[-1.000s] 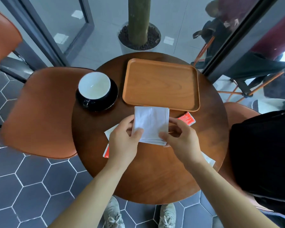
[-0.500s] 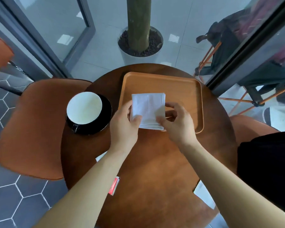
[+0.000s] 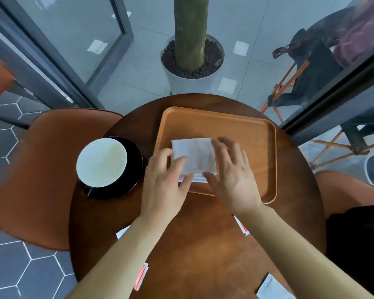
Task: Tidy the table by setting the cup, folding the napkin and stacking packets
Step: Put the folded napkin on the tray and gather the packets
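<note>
On tray (image 3: 246, 147), folded napkin (image 3: 194, 156) lies flat. Left hand (image 3: 164, 188) touches it, fingers loose; right hand (image 3: 233, 180) fingers spread over it

We log a white napkin (image 3: 192, 156) on the tan tray (image 3: 246, 121); left of the tray, white cup (image 3: 100, 162), black saucer (image 3: 136, 160); dark-brown table (image 3: 203, 244); grey hexagon floor tiles (image 3: 9, 266).

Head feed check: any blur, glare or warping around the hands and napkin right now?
Head view: wide-angle warp bows the door frames and the table edge; the left hand and right hand are motion-blurred, fingertips soft; the napkin on the tray is sharp enough to read its edges; lighting is soft daylight, no harsh glare.
</note>
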Tool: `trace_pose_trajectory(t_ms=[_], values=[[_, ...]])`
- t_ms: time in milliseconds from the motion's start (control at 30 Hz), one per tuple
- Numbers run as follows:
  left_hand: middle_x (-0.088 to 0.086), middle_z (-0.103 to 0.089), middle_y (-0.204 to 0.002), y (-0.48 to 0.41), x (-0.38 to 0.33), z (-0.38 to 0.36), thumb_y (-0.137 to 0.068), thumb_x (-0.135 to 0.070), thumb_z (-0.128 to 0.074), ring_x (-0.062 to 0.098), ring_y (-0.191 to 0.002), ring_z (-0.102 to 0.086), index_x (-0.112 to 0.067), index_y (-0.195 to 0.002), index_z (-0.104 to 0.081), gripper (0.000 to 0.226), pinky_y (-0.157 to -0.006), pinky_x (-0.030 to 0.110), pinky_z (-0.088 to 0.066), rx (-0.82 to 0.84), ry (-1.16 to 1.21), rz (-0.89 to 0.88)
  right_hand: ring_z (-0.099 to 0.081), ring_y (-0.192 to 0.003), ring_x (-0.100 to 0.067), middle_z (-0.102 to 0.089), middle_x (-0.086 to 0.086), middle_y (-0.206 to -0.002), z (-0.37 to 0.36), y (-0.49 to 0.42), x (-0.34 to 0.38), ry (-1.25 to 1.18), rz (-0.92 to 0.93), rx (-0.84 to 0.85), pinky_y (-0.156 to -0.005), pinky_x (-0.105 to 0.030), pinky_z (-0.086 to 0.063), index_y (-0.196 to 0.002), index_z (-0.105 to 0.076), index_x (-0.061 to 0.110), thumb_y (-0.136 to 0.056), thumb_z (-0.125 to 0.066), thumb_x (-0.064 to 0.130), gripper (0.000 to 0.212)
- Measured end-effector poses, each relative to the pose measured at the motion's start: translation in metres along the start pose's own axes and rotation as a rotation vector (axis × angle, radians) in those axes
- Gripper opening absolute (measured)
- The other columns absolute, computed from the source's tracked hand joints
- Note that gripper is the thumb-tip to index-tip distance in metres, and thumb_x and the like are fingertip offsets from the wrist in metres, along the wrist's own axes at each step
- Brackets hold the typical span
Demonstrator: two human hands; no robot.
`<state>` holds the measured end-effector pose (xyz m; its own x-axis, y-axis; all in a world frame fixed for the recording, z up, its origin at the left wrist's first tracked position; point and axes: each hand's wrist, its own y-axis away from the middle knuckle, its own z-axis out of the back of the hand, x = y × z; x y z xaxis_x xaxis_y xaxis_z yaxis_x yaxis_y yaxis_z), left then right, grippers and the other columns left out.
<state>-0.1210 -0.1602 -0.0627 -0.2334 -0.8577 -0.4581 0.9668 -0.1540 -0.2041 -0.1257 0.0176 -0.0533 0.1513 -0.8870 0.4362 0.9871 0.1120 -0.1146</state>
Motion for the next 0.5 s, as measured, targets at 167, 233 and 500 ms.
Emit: trace_pose_trajectory(t_ms=[167, 233, 500], values=[[0.012, -0.065, -0.1, -0.005, 0.012, 0.008, -0.074, 0.0, -0.08, 0.032, -0.099, -0.065, -0.008, -0.093, -0.074, 0.022, -0.083, 0.044, -0.055, 0.142, -0.116, -0.258, -0.056, -0.092, -0.032, -0.064, -0.006, -0.099, -0.001, 0.005, -0.006, 0.065, 0.262, 0.086, -0.074, -0.045, -0.052, -0.087, -0.068, 0.007, -0.085, -0.067, 0.0, 0.008], [0.012, -0.064, -0.094, -0.01, 0.013, 0.009, -0.072, 0.005, -0.079, 0.032, -0.091, -0.065, -0.006, -0.088, -0.074, 0.02, -0.078, 0.042, -0.056, 0.168, -0.151, -0.287, -0.055, -0.089, -0.032, -0.064, -0.007, -0.096, -0.003, 0.002, -0.007, 0.061, 0.236, 0.122, -0.073, -0.045, -0.052, -0.085, -0.069, 0.006, -0.087, -0.066, 0.001, 0.006], [0.01, -0.063, -0.089, -0.039, 0.012, 0.014, -0.077, 0.003, -0.074, 0.029, -0.077, -0.063, -0.007, -0.084, -0.071, 0.012, -0.066, 0.035, -0.053, 0.246, -0.253, -0.206, -0.053, -0.093, -0.032, -0.064, -0.008, -0.101, -0.01, -0.027, -0.002, 0.029, 0.177, 0.118, -0.069, -0.048, -0.053, -0.089, -0.071, 0.004, -0.094, -0.061, 0.008, 0.012]])
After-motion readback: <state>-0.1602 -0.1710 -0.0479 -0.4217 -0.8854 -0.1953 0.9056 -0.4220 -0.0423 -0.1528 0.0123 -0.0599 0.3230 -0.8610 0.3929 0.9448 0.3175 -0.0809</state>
